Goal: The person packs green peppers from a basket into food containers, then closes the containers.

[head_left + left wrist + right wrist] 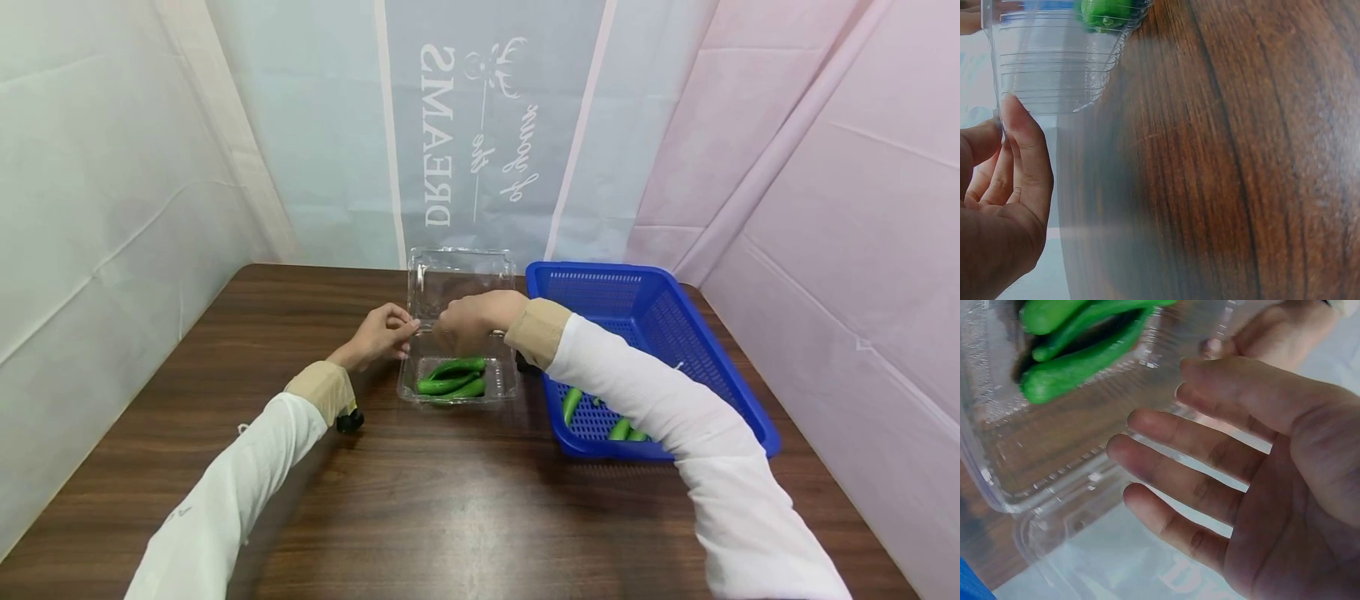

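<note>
A clear plastic clamshell box stands on the table with its lid raised at the back. Inside its base lie three green chili peppers, close together near the front. My left hand pinches the box's left edge between thumb and fingers; in the left wrist view the fingertips meet at the plastic rim. Over the back half of the box is my right hand. Its fingers are extended and spread in the right wrist view, holding nothing, with the peppers beyond the fingertips.
To the right, a blue perforated basket holds several more green peppers, partly hidden under the right sleeve. The brown wooden table runs back to a hanging printed cloth. Pale cloth walls rise at both sides.
</note>
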Action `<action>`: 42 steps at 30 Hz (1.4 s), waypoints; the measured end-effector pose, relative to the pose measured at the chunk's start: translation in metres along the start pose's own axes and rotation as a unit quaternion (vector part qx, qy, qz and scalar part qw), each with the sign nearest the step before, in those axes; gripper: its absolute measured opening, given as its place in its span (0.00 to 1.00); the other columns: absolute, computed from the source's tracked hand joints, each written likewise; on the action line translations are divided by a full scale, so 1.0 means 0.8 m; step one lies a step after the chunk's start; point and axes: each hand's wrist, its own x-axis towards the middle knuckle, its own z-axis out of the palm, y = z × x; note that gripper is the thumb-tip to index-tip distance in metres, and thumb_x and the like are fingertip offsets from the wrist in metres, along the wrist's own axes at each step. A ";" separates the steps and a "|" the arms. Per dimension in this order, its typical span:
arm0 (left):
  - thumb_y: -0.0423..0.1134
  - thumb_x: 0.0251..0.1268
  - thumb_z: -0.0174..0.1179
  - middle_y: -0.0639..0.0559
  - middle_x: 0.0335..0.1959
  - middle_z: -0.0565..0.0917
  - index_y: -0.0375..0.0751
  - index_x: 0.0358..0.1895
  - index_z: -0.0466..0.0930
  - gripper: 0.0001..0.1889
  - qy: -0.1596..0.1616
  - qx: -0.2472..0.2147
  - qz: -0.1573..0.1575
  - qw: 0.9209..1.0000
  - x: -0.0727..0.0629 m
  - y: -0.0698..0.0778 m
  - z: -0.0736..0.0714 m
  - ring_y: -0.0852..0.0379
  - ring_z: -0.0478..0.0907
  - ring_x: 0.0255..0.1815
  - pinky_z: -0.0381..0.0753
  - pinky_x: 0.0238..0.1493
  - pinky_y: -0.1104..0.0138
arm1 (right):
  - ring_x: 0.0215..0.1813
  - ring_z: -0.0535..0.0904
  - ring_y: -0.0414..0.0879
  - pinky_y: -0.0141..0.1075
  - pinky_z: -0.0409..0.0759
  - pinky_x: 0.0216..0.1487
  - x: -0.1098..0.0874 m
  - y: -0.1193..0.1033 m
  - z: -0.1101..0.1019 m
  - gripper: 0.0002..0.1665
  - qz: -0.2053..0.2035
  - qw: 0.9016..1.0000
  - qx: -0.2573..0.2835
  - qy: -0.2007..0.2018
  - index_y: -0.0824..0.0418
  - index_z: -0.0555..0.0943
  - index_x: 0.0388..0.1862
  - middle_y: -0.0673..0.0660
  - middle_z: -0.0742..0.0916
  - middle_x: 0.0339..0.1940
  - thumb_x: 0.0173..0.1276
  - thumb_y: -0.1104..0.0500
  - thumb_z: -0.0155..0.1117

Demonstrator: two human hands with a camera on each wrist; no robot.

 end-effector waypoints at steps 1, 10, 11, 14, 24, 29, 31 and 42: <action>0.35 0.75 0.56 0.29 0.44 0.82 0.29 0.48 0.67 0.12 0.000 0.000 0.000 1.000 0.000 0.000 0.000 0.59 0.76 0.22 0.86 0.29 0.60 | 0.34 0.73 0.42 0.34 0.74 0.33 -0.003 0.001 -0.002 0.15 -0.004 1.000 0.006 0.007 0.57 0.81 0.54 0.50 0.83 0.38 0.70 0.64 0.58; 0.35 0.75 0.57 0.33 0.42 0.83 0.32 0.46 0.67 0.10 0.006 -0.012 -0.005 1.000 0.001 -0.003 0.000 0.59 0.75 0.22 0.84 0.26 0.66 | 0.41 0.81 0.45 0.37 0.81 0.44 -0.044 0.029 -0.006 0.18 -0.026 0.995 0.055 0.085 0.61 0.79 0.57 0.55 0.86 0.43 0.70 0.58 0.65; 0.35 0.75 0.57 0.33 0.43 0.83 0.32 0.46 0.67 0.10 0.005 -0.013 -0.005 1.000 0.000 -0.002 0.001 0.59 0.75 0.22 0.84 0.25 0.66 | 0.40 0.81 0.46 0.38 0.81 0.44 -0.051 0.033 -0.005 0.17 -0.029 0.993 0.059 0.097 0.62 0.79 0.56 0.56 0.86 0.42 0.70 0.60 0.64; 0.35 0.75 0.57 0.34 0.43 0.84 0.32 0.46 0.67 0.10 0.005 -0.010 -0.006 1.000 -0.001 0.000 0.001 0.59 0.76 0.22 0.84 0.26 0.66 | 0.38 0.80 0.46 0.39 0.81 0.43 -0.070 0.045 -0.002 0.14 -0.041 0.987 0.070 0.140 0.63 0.80 0.52 0.55 0.85 0.39 0.67 0.64 0.63; 0.34 0.75 0.56 0.34 0.43 0.84 0.31 0.47 0.67 0.10 0.004 -0.005 -0.003 1.000 -0.002 0.000 0.000 0.60 0.76 0.22 0.84 0.26 0.67 | 0.37 0.82 0.49 0.43 0.82 0.43 -0.118 0.079 0.018 0.06 -0.061 0.967 0.066 0.239 0.61 0.81 0.41 0.53 0.86 0.34 0.65 0.66 0.64; 0.34 0.75 0.56 0.31 0.44 0.83 0.30 0.47 0.66 0.11 0.002 -0.005 0.000 1.000 0.000 0.000 0.000 0.61 0.75 0.22 0.84 0.25 0.68 | 0.37 0.81 0.47 0.43 0.81 0.43 -0.137 0.094 0.026 0.05 -0.052 0.964 0.090 0.245 0.61 0.80 0.37 0.52 0.85 0.33 0.64 0.68 0.63; 0.34 0.75 0.56 0.30 0.45 0.83 0.29 0.48 0.66 0.11 0.002 -0.007 0.001 1.000 0.000 -0.001 0.001 0.61 0.75 0.22 0.84 0.25 0.68 | 0.36 0.80 0.47 0.42 0.81 0.41 -0.142 0.099 0.029 0.04 -0.053 0.963 0.093 0.247 0.61 0.80 0.36 0.51 0.84 0.31 0.64 0.69 0.61; 0.35 0.75 0.56 0.29 0.46 0.82 0.31 0.47 0.67 0.11 0.001 -0.001 -0.005 1.000 -0.001 0.001 0.002 0.60 0.76 0.23 0.85 0.27 0.67 | 0.29 0.76 0.41 0.39 0.78 0.34 -0.164 0.116 0.050 0.09 -0.044 0.961 0.086 0.258 0.58 0.78 0.28 0.46 0.81 0.23 0.64 0.71 0.59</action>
